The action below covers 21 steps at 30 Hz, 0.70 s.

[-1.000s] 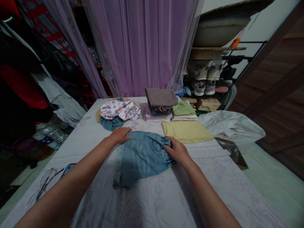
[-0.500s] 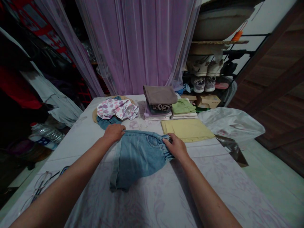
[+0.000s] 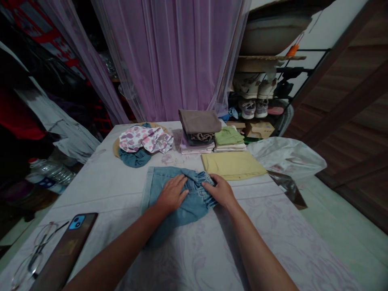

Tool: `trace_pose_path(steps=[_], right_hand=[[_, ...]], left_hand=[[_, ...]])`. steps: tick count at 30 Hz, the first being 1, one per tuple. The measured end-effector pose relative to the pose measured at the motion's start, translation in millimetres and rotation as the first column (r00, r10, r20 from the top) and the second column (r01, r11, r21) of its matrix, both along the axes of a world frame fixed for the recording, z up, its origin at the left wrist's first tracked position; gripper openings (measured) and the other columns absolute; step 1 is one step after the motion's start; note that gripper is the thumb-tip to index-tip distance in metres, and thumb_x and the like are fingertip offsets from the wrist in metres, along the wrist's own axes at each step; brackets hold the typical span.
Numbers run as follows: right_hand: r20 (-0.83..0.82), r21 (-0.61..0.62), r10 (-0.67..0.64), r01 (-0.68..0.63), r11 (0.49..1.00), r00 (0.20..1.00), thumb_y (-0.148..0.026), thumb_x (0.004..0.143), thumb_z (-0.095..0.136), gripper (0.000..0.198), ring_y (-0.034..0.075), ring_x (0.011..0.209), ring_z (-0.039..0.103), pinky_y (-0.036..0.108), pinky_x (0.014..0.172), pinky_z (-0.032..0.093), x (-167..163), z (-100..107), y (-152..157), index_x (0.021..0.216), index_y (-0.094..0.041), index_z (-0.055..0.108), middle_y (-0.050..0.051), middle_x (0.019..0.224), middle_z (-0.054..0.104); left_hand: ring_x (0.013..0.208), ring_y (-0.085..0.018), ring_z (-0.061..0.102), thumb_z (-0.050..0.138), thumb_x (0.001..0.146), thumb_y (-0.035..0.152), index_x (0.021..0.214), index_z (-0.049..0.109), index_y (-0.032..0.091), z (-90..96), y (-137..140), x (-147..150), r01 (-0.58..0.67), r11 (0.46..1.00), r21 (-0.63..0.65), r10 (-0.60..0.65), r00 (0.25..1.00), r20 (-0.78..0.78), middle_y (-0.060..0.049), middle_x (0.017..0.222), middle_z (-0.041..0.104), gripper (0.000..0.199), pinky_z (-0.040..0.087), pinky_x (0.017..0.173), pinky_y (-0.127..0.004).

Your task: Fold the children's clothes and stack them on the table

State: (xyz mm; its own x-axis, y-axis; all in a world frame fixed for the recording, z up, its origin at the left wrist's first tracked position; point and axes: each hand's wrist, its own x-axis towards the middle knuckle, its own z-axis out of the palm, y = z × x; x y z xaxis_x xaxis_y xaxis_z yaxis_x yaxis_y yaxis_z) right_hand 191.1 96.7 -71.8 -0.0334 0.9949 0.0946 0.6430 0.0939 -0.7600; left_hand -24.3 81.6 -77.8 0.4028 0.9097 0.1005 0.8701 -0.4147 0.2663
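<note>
A pair of light-blue denim shorts [image 3: 194, 212], folded in half, lies on the table in front of me. The gathered elastic waist is at its right end and a pale hem at its left. My left hand [image 3: 172, 193] rests flat on the upper middle of the denim, fingers stretched out. At the waistband my right hand [image 3: 220, 189] grips the denim between thumb and fingers. Just beyond lies a flat folded yellow cloth [image 3: 233, 165].
Folded clothes [image 3: 200, 123] are stacked at the back, beside a green folded garment [image 3: 229, 136]. A crumpled patterned cloth [image 3: 145, 138] lies back left. A phone [image 3: 68, 246] and eyeglasses [image 3: 34, 254] are at front left. A plastic bag [image 3: 291, 157] sits beyond the right edge.
My left hand has let go of the shorts' upper left corner and moved right onto their middle. My right hand stays at the waistband. The view has shifted, showing the phone more fully.
</note>
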Motion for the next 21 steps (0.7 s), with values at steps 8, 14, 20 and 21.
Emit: trace_pose_path(steps=[8,14,20,21], right_hand=[[-0.242,0.100,0.316,-0.301,0.949,0.917,-0.042,0.086,0.054,0.023,0.020,0.105,0.062,0.033,0.093,0.046,-20,16,-25,0.094,-0.021,0.062,0.005,0.107,0.068],[-0.152,-0.059,0.249,-0.261,0.964,0.956,-0.037,0.072,0.069,0.045,0.017,0.087,0.064,0.028,0.079,0.048,-24,25,-1,0.113,-0.021,0.062,0.002,0.098,0.070],[0.106,-0.098,0.374,-0.365,0.926,0.921,-0.028,0.080,0.056,0.019,0.016,0.080,0.064,0.024,0.072,0.046,-32,41,17,0.087,-0.024,0.073,-0.001,0.085,0.073],[0.126,-0.091,0.315,-0.305,0.948,0.941,-0.026,0.083,0.051,0.022,0.016,0.076,0.064,0.023,0.069,0.045,-29,40,20,0.084,-0.025,0.073,-0.001,0.080,0.072]], left_hand=[[0.144,-0.028,0.032,0.044,0.093,0.034,0.138,0.047,0.013,-10.3,-11,-1,-0.063,0.998,0.022,0.064,0.994,-0.084,-0.017,0.151,0.042,0.050,0.023,0.119,-0.049],[0.144,-0.027,0.031,0.044,0.091,0.034,0.139,0.044,0.011,-18.2,-10,-2,-0.081,0.994,0.074,0.086,0.995,-0.060,-0.018,0.150,0.042,0.053,0.023,0.120,-0.047],[0.144,-0.026,0.032,0.045,0.089,0.035,0.148,0.031,0.013,-25.9,-9,-3,-0.099,0.991,0.093,0.100,0.995,-0.008,-0.016,0.152,0.040,0.064,0.023,0.120,-0.048],[0.144,-0.027,0.032,0.046,0.089,0.035,0.148,0.031,0.013,-25.2,-9,-3,-0.111,0.990,0.092,0.113,0.994,-0.013,-0.016,0.153,0.039,0.065,0.022,0.120,-0.047]])
